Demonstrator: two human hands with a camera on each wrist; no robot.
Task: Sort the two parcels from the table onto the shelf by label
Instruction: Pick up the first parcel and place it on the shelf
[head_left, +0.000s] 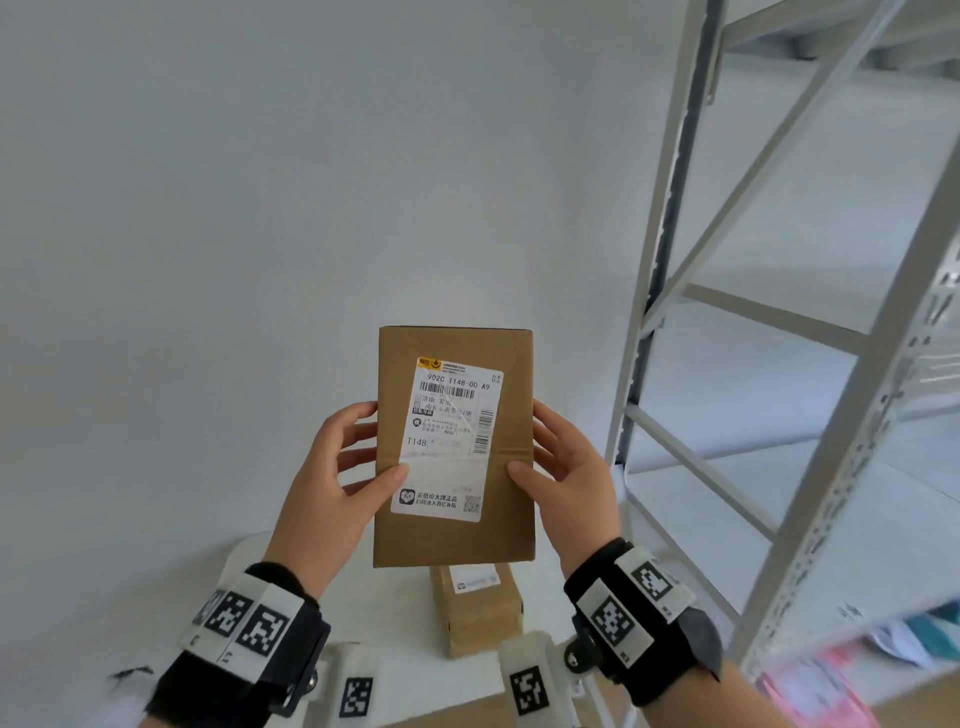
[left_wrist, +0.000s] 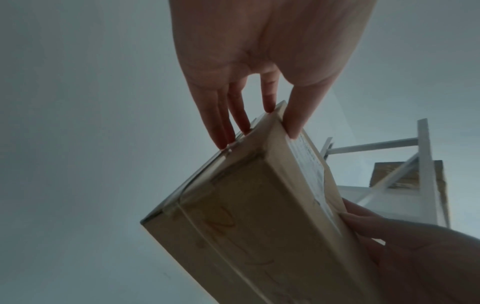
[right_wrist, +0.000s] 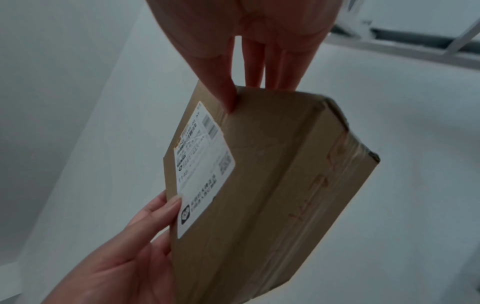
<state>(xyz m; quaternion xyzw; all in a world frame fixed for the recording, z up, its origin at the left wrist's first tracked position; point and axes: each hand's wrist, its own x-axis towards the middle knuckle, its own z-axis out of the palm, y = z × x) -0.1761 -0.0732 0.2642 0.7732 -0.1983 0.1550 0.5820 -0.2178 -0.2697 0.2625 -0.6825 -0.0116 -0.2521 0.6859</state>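
Note:
I hold a brown cardboard parcel (head_left: 509, 530) upright in front of me, its white shipping label (head_left: 447, 441) facing me and reading T148. My left hand (head_left: 358, 457) grips its left edge, thumb on the front and fingers behind. On the opposite edge my right hand (head_left: 550, 457) holds it the same way. The left wrist view shows the parcel (left_wrist: 246, 216) from below with my left hand (left_wrist: 259, 123) pinching its top corner. In the right wrist view, my right hand (right_wrist: 249, 90) pinches the parcel (right_wrist: 272, 174). A second, smaller brown parcel (head_left: 478, 608) lies on the white table (head_left: 410, 675) below.
A white metal shelf rack (head_left: 810, 332) with diagonal braces stands to my right, with a white wall behind. Pink and teal items (head_left: 857, 654) lie on its low level at the bottom right. The left wrist view shows a brown box (left_wrist: 405, 174) on the rack.

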